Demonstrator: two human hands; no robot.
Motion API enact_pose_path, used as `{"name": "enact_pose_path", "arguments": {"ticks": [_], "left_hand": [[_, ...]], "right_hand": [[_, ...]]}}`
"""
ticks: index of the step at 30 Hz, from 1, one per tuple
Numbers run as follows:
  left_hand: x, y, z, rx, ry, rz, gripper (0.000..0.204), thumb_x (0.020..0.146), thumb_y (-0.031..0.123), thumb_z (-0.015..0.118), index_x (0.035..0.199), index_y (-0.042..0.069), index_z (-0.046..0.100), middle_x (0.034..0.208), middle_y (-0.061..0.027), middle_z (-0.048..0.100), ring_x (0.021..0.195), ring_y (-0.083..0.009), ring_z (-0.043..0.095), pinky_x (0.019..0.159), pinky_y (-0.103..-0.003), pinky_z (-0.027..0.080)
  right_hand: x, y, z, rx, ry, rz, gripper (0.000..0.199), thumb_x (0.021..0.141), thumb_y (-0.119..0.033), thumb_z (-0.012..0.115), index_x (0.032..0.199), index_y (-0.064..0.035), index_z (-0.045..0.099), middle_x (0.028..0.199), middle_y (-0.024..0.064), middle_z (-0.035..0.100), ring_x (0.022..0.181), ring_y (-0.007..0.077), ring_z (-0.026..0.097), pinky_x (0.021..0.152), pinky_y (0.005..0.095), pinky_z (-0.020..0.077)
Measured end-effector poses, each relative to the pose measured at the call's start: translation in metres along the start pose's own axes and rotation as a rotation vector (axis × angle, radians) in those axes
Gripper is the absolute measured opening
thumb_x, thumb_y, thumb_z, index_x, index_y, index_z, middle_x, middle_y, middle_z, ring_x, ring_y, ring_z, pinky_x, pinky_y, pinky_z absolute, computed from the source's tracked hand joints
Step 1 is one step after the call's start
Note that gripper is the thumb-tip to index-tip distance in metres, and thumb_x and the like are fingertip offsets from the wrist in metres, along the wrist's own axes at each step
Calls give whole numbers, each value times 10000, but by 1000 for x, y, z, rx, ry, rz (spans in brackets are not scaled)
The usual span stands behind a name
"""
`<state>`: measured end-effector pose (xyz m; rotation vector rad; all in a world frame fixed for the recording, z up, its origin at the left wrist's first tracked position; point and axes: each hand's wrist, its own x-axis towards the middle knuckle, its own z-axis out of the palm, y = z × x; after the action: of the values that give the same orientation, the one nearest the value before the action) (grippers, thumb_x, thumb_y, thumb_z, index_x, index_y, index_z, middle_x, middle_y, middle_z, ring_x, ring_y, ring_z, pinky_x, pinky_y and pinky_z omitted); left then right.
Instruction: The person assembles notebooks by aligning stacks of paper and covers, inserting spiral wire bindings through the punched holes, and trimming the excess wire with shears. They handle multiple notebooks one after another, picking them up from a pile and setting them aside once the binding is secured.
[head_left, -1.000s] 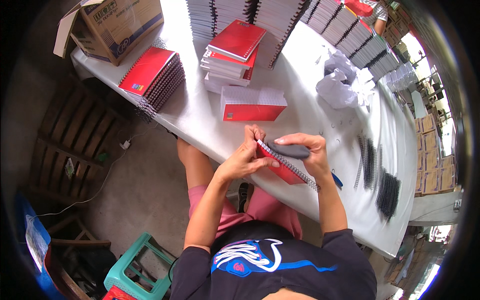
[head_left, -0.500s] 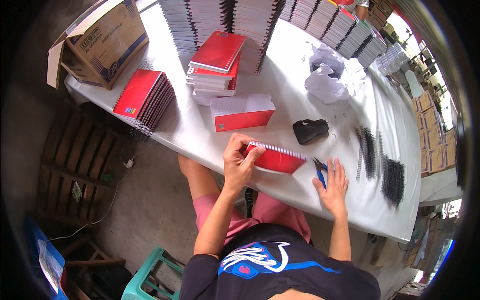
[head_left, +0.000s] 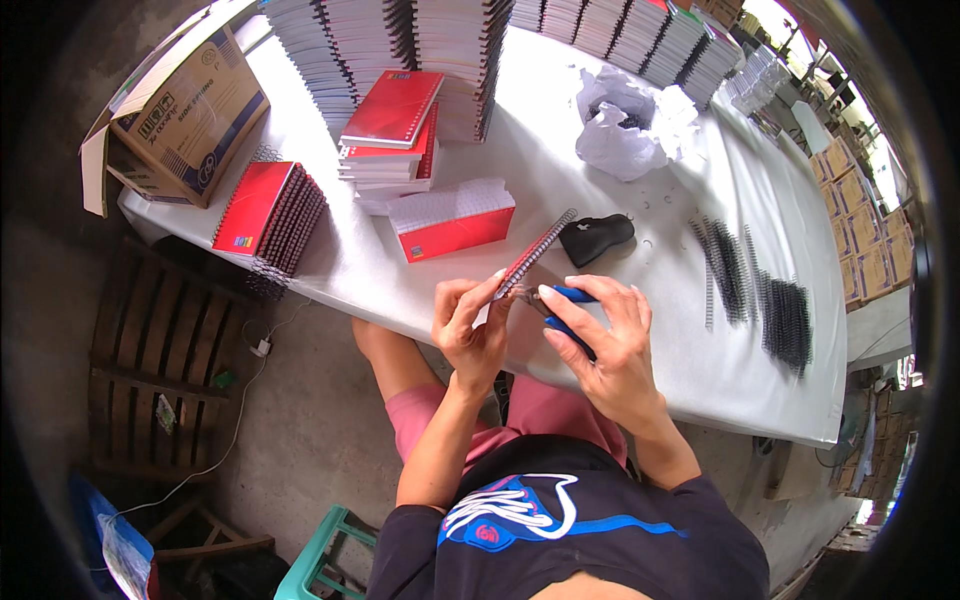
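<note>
My left hand (head_left: 470,325) grips a red spiral notebook (head_left: 540,248) at its near end, tilted on edge so that its wire spine faces up. In my right hand (head_left: 620,345) is a pair of cutting pliers (head_left: 572,328) with blue handles, spread apart between thumb and fingers. Their jaws meet the near end of the spine, beside my left fingertips; whether they close on the wire is too small to tell. Just beyond the notebook lies a black rounded object (head_left: 597,240). A block of unbound red-covered notebooks (head_left: 455,235) rests to the left of it.
Bound red notebooks (head_left: 265,210) are stacked at the table's left edge by an open cardboard box (head_left: 190,120). More red notebooks (head_left: 395,110) and tall stacks of bound books (head_left: 455,60) stand behind. Loose black coils (head_left: 785,320) lie right; a white plastic bag (head_left: 620,145) sits farther back.
My right hand has picked up the pliers from the table and brought them left to the notebook. The notebook has turned, its far end now pointing away from me.
</note>
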<state>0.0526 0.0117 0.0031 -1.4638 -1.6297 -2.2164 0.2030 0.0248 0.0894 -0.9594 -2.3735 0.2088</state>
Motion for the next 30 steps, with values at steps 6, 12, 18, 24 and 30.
{"name": "enact_pose_path", "arguments": {"ticks": [6, 12, 18, 24, 30], "left_hand": [[-4, -4, -1, -14, 36, 2, 310, 685, -64, 740, 975, 33, 693, 813, -47, 554, 746, -143, 546, 664, -259, 472], [-7, -23, 2, -122, 8, 51, 321, 670, -69, 735, 962, 57, 696, 816, -42, 579, 728, -161, 527, 714, -292, 483], [-4, -26, 2, -185, -11, -177, 242, 709, 10, 757, 940, 45, 694, 803, -36, 553, 718, -141, 489, 671, -271, 436], [21, -44, -11, -328, -130, -274, 211, 760, 46, 739, 948, 12, 650, 1013, -101, 584, 942, -169, 539, 803, -280, 433], [37, -63, -41, -683, -238, -442, 163, 796, 51, 704, 936, 35, 622, 1295, -182, 515, 1218, -233, 472, 991, -346, 382]], "right_hand": [[-1, -4, 6, 76, -120, 86, 352, 848, -306, 630, 1189, -220, 620, 1096, 47, 563, 1040, 217, 525, 897, 457, 349], [-5, 8, 24, 965, -302, 457, 354, 923, -273, 541, 1237, -110, 563, 947, 100, 609, 894, 263, 609, 766, 369, 481], [-17, 13, 32, 442, -130, 189, 391, 931, -292, 501, 1269, -96, 520, 1067, 170, 559, 992, 305, 569, 835, 418, 457], [-56, 85, 27, -342, -209, 442, 488, 903, -364, 517, 1358, -208, 436, 1296, 132, 441, 1212, 321, 417, 997, 645, 223], [43, 75, 30, 122, 56, 99, 836, 741, -153, 734, 1443, -253, 290, 1445, 139, 303, 1351, 336, 278, 1087, 523, 230]]}}
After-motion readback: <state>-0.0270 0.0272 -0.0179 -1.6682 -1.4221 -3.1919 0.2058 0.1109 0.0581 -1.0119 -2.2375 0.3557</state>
